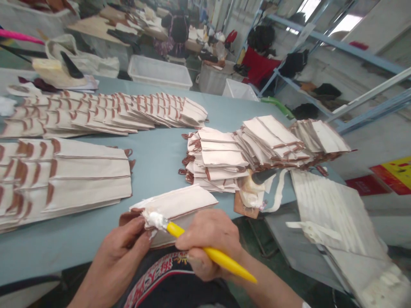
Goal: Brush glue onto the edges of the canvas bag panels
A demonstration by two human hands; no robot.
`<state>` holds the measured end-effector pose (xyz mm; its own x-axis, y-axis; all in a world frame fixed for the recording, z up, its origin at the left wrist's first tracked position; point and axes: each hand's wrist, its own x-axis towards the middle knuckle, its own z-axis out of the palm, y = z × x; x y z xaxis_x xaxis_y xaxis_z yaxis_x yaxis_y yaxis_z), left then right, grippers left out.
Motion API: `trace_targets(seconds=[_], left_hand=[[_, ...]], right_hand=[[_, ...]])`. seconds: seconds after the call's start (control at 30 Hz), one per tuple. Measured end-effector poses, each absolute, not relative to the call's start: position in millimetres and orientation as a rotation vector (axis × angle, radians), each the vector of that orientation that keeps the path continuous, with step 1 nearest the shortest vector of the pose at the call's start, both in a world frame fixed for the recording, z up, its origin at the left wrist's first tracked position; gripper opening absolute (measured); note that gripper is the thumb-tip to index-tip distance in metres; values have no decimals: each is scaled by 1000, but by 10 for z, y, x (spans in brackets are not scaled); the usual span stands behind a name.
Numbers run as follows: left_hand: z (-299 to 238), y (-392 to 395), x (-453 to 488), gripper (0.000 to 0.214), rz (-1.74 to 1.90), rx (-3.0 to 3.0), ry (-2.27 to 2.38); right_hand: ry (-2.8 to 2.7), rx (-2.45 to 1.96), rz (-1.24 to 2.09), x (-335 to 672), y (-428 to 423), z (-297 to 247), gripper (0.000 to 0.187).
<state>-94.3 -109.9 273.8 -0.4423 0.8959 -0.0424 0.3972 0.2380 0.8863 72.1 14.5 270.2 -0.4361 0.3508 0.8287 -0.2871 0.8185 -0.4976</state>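
Observation:
My right hand [213, 241] is closed around the yellow handle of a brush [224, 261]. White paste coats the brush's bristles, which touch the brown left end of a cream fabric piece [183, 199] at the table's front edge. My left hand [126, 241] pinches that brown end between thumb and fingers, beside the bristles. The piece has brown edging and lies partly over the edge toward my body. Just beyond it stands a stack of similar cream pieces [221, 147] with brown loops on the left side.
On the blue table [157, 160], overlapping rows of cream pieces [90, 175] lie at left. Right of centre stands a paste-covered container [252, 190] with a dark handle. White strips [337, 214] cover a board at right. Plastic bins [160, 72] and a person [178, 28] are behind.

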Motion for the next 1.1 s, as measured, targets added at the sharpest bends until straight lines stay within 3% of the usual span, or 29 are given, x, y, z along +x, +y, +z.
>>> trace_targets(seconds=[0.13,0.37,0.5,0.67,0.9,1.1], left_hand=[[2720,-1116,-936,44,1165,1130,1919],[2718,-1087,-937,29,1243,1272,2068],[2690,-1061,-929,41,1292,1376,2002],[2588,-1113,-957,32,1250,1360,1998],[2514,-1160,-926,55,1237,1108,2003],[2561,-1052,-990,46,1332,1138,1844]], right_hand=[[-2032,85,675,777,100,2600,13],[-1739,-169,707,731,214,2820,29],[-1843,-81,735,687,165,2884,40],[-1800,-257,757,765,206,2874,32],[-1824,-179,808,649,83,2859,34],[-1594,-235,1109,553,189,2764,30]])
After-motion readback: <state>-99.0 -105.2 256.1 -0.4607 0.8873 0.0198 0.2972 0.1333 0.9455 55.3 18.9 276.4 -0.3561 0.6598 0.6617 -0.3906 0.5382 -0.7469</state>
